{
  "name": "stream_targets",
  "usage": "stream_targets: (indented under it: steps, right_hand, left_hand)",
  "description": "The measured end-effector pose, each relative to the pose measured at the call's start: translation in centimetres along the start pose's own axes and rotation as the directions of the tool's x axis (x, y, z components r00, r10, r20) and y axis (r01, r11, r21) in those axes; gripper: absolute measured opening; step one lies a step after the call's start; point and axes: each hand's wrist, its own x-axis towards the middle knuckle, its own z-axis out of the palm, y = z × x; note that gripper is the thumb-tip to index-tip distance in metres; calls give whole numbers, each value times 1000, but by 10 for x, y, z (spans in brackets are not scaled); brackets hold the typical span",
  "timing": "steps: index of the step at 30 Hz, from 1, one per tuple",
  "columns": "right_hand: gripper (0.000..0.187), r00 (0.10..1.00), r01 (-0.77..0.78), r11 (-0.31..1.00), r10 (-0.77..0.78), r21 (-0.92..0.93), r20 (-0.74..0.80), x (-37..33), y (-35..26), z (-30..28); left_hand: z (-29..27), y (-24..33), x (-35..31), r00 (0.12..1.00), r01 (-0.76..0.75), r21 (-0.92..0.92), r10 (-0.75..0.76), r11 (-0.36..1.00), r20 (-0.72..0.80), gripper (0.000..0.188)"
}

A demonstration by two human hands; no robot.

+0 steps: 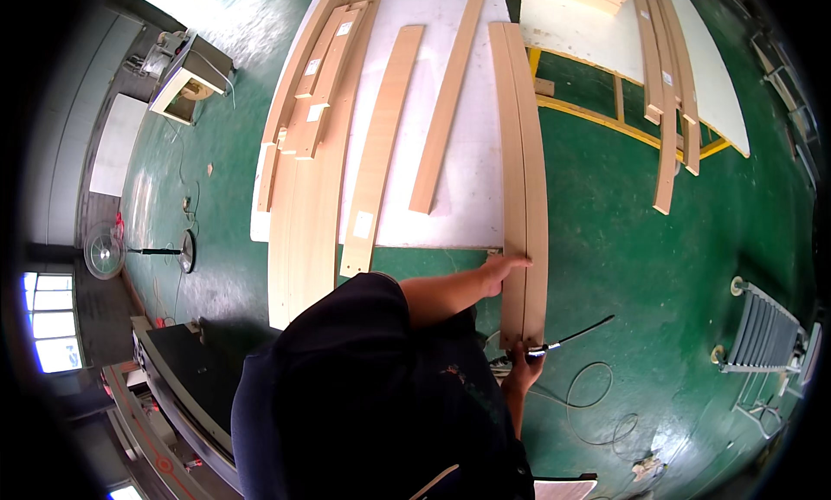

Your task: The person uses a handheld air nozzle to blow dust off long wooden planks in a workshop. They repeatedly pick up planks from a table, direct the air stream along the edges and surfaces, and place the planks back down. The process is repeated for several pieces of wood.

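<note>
Two long, pale wooden boards [512, 154] lie side by side along the right edge of the white-topped table, their near ends jutting out toward me. My left hand [495, 275] grips the left board near this end, thumb stretched across the top and fingers partly hidden at its side. At the boards' near end, my right hand [521, 372] is closed around a hand tool [538, 351] with a silvery body. A thin dark shaft points from it to the upper right. My fingers cover part of the tool, so its exact kind is unclear.
Loose boards [385, 145] and a stack of wooden pieces [325, 76] lie on the white table [446, 232]. A second table [589, 32] at the right bears more boards. A thin hose [597, 403] coils on the green floor. A roller stand [762, 331] stands right, a fan [106, 251] left.
</note>
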Motion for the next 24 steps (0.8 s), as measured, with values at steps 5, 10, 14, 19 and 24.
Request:
stream_targets:
  steps: [5, 10, 14, 19, 24]
  right_hand:
    - [43, 998, 40, 998, -38, 51, -44, 1, 3, -5]
    - [39, 999, 30, 977, -24, 211, -28, -3, -5, -8]
    - [39, 1000, -7, 967, 11, 253, -12, -11, -7, -13]
    - [37, 999, 16, 971, -4, 239, -50, -27, 11, -26]
    - [33, 992, 122, 950, -108, 289, -67, -49, 26, -45]
  left_hand:
    - [4, -3, -2, 997, -27, -22, 28, 999, 73, 43]
    - [13, -3, -14, 989, -82, -27, 85, 996, 117, 44]
    - [19, -7, -32, 991, -118, 34, 115, 992, 62, 44]
    - [17, -26, -44, 969, -195, -3, 193, 981, 157, 43]
    - [22, -47, -65, 884, -320, 2, 298, 947, 361, 29]
